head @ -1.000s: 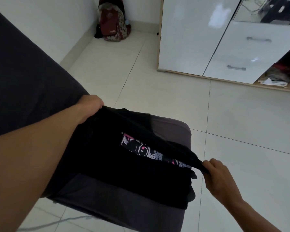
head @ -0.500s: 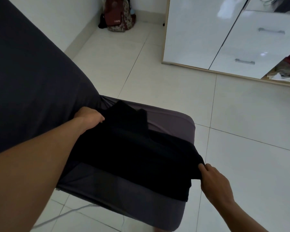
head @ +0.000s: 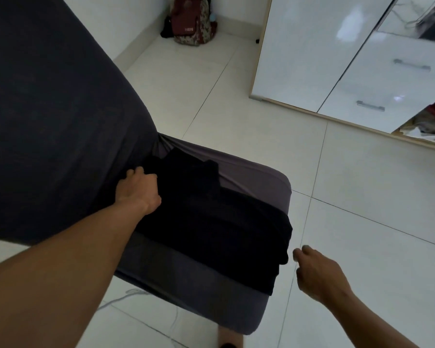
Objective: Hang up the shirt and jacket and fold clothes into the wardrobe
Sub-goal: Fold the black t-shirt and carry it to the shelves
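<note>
Folded black cloth garment (head: 211,222) lies flat on the grey fabric-covered seat cushion (head: 261,182), its right end hanging over the cushion edge. Left hand (head: 138,189) is at the garment's left edge with fingers tucked against the cloth; can't tell if it's pinching. Right hand (head: 317,272) is just beside the garment's right end, not touching, fingers loosely curled, holding nothing. Glossy white wardrobe (head: 312,59) stands well apart across the pale tiled floor (head: 362,197).

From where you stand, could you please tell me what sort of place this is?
Probably a bedroom: a glossy white wardrobe with drawers stands on the tiled floor, and a folded black garment lies on a dark grey cushioned seat.
</note>
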### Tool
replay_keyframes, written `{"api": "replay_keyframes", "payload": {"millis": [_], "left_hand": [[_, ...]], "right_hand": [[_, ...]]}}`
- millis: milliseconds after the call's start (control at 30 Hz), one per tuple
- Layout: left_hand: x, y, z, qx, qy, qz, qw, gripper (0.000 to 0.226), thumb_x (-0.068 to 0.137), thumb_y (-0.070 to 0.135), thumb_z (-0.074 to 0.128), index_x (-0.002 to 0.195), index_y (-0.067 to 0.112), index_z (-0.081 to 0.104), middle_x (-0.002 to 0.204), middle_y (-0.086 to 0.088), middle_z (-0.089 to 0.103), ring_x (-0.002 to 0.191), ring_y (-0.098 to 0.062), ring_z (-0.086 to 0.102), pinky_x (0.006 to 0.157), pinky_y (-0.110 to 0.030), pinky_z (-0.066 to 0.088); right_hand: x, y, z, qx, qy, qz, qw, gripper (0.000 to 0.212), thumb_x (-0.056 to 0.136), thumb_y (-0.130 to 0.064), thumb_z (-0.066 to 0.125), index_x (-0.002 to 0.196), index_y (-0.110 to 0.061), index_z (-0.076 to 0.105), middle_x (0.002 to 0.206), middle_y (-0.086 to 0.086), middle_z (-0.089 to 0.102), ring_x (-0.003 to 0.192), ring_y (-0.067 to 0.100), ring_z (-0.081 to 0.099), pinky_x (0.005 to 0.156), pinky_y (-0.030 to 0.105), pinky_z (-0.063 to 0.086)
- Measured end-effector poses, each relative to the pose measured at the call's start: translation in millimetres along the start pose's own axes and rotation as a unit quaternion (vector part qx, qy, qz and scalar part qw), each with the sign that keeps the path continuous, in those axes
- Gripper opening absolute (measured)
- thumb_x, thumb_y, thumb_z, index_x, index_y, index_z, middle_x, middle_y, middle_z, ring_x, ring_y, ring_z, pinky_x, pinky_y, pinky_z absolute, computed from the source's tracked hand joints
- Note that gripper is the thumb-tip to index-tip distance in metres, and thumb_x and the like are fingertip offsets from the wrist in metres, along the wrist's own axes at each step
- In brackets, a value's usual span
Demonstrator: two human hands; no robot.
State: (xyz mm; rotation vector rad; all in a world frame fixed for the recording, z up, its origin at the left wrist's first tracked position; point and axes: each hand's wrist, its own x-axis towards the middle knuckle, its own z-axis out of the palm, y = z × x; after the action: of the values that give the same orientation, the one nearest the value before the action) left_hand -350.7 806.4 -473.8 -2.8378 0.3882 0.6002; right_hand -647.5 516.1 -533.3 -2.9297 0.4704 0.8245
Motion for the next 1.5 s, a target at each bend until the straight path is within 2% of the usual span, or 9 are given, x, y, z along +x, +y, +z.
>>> {"api": "replay_keyframes", "payload": {"millis": [133, 233, 333, 633, 833, 1133, 1333, 1433, 1500], "left_hand": [[-27, -3, 22, -0.077, -0.009, 0.060, 0.995, 0.056, 0.102, 0.032, 0.044, 0.156, 0.025, 0.028, 0.162, -0.010, 0.022, 0.146, -0.030, 0.025, 0.114, -0.043, 0.034], [-49, -4, 44, -0.092, -0.060, 0.072, 0.991, 0.055, 0.106, 0.038, 0.032, 0.159, 0.030, 0.015, 0.167, -0.011, 0.002, 0.153, -0.027, 0.004, 0.123, -0.044, 0.017], [-68, -1, 60, -0.080, -0.092, 0.078, 0.990, 0.058, 0.106, 0.039, 0.031, 0.159, 0.032, 0.008, 0.166, -0.012, -0.009, 0.154, -0.029, -0.004, 0.123, -0.050, 0.010], [-96, 17, 82, -0.115, -0.100, -0.009, 0.988, 0.060, 0.106, 0.045, 0.025, 0.159, 0.034, -0.001, 0.167, -0.010, -0.004, 0.154, -0.031, -0.003, 0.121, -0.059, 0.005], [-111, 63, 82, -0.180, -0.095, -0.121, 0.972, 0.070, 0.101, 0.062, 0.018, 0.160, 0.029, -0.002, 0.167, -0.011, -0.004, 0.154, -0.028, -0.004, 0.123, -0.055, 0.006], [-130, 153, 89, -0.252, -0.070, -0.208, 0.943, 0.069, 0.105, 0.049, 0.027, 0.158, 0.028, -0.013, 0.166, -0.008, -0.017, 0.153, -0.029, -0.014, 0.121, -0.061, 0.002], [-149, 176, 93, -0.270, -0.013, -0.275, 0.923, 0.059, 0.106, 0.042, 0.031, 0.159, 0.031, 0.010, 0.167, -0.010, 0.002, 0.153, -0.035, 0.001, 0.120, -0.059, 0.008], [-169, 201, 95, -0.256, 0.093, -0.319, 0.908, 0.042, 0.101, 0.038, 0.043, 0.141, 0.029, 0.048, 0.145, -0.005, 0.043, 0.129, -0.028, 0.041, 0.106, -0.045, 0.035], [-180, 220, 101, -0.271, 0.131, -0.333, 0.894, 0.032, 0.099, 0.040, 0.044, 0.124, 0.027, 0.057, 0.122, 0.001, 0.054, 0.108, -0.023, 0.049, 0.092, -0.039, 0.041]], "right_hand": [[2, -14, -26, 0.044, 0.098, -0.053, 0.993, 0.050, 0.094, -0.025, 0.057, 0.143, -0.022, 0.045, 0.126, 0.002, 0.055, 0.104, 0.022, 0.060, 0.077, 0.029, 0.053], [15, -28, -46, -0.001, 0.093, -0.130, 0.987, 0.065, 0.098, -0.034, 0.057, 0.156, -0.027, 0.028, 0.146, 0.003, 0.043, 0.125, 0.025, 0.051, 0.102, 0.036, 0.048], [29, -42, -67, -0.037, 0.061, -0.157, 0.985, 0.061, 0.103, -0.028, 0.048, 0.158, -0.031, 0.023, 0.154, 0.005, 0.035, 0.136, 0.027, 0.042, 0.109, 0.038, 0.043], [94, -53, -105, -0.142, 0.023, -0.326, 0.934, 0.060, 0.101, -0.038, 0.051, 0.154, -0.032, 0.024, 0.152, 0.004, 0.033, 0.135, 0.026, 0.039, 0.110, 0.041, 0.041], [130, -40, -107, -0.169, -0.001, -0.413, 0.895, 0.075, 0.103, -0.046, 0.043, 0.162, -0.025, 0.001, 0.169, 0.010, -0.004, 0.156, 0.031, -0.003, 0.125, 0.049, 0.004], [143, -45, -113, -0.232, -0.042, -0.466, 0.853, 0.076, 0.106, -0.041, 0.040, 0.161, -0.013, -0.004, 0.169, 0.013, -0.007, 0.156, 0.029, -0.004, 0.126, 0.049, 0.010], [137, -37, -105, -0.256, -0.024, -0.467, 0.846, 0.072, 0.107, -0.044, 0.030, 0.160, -0.012, -0.008, 0.169, 0.014, -0.009, 0.156, 0.031, -0.006, 0.126, 0.053, 0.009], [131, -30, -103, -0.226, 0.045, -0.472, 0.851, 0.066, 0.104, -0.044, 0.042, 0.159, -0.012, 0.023, 0.163, 0.016, 0.027, 0.147, 0.037, 0.029, 0.117, 0.052, 0.031], [125, -19, -98, -0.197, 0.106, -0.478, 0.849, 0.051, 0.098, -0.040, 0.056, 0.142, -0.013, 0.051, 0.137, 0.014, 0.055, 0.122, 0.035, 0.054, 0.098, 0.048, 0.048]]}}
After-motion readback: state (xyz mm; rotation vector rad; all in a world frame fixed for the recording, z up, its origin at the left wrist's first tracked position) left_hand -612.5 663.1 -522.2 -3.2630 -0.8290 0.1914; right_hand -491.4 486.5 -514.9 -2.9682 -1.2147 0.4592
